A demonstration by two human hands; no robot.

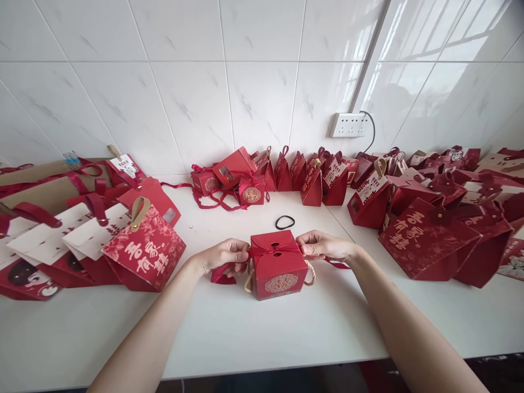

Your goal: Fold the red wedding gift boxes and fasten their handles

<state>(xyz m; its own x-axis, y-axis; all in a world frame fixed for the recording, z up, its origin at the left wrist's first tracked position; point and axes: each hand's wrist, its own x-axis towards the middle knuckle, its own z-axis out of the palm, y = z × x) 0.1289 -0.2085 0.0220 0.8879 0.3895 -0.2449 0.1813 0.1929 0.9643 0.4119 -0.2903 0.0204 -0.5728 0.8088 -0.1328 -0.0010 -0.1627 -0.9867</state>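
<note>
A small red gift box [282, 270] with a round gold emblem on its front stands upright on the white table. A red ribbon [274, 251] crosses its top, drawn together near the middle around a dark opening in the lid. My left hand [229, 255] pinches one side of the ribbon at the box's left edge, with a loose end hanging below the fingers. On the right edge, my right hand [323, 245] pinches the other side, its tail trailing beyond the fingers. Twisted cord handles [311, 273] stick out from both sides of the box.
Behind the box lies a black elastic band [285, 222]. Several red gift boxes [251, 189] and loose ribbon sit along the tiled wall. Printed red bags [143, 248] crowd the left; more boxes [429, 237] fill the right. A power strip [349, 125] is on the wall.
</note>
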